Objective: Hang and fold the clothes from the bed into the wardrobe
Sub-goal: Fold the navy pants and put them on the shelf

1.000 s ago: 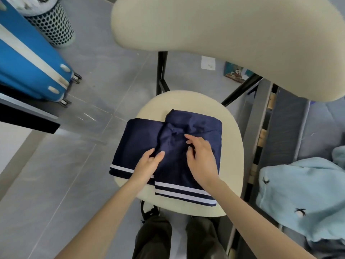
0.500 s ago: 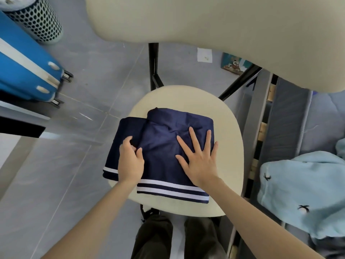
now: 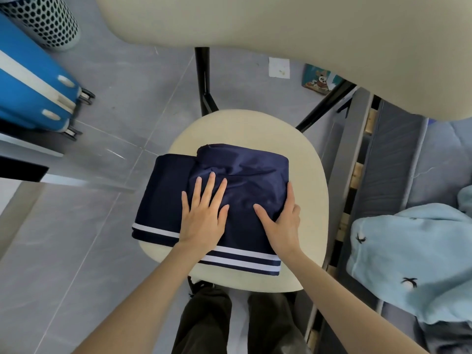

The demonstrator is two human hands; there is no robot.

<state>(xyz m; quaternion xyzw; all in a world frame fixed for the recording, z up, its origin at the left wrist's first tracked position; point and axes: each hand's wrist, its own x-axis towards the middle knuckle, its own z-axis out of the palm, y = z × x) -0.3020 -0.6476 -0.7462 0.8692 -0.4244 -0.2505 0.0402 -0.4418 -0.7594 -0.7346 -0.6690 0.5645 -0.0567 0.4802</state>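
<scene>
- Navy garment (image 3: 250, 175): smooth, slightly glossy fabric with two white bands at the near hem, folded into a rough rectangle. It lies on the rounded cream chair seat (image 3: 309, 172), with its left part overhanging the seat edge.
- Left hand (image 3: 204, 215): palm down, fingers straight and spread, pressing the fold flat.
- Right hand (image 3: 283, 226): thumb on top, fingers along the garment's right edge. Whether they grip beneath cannot be told.
- Light blue fleecy garment (image 3: 408, 251): crumpled on the bed at right.
- Blue hard-shell suitcase (image 3: 28, 85): on the grey floor tiles.

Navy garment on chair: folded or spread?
Folded: navy white-striped garment lies in stacked layers on cream chair seat, left hand pressing flat.
</scene>
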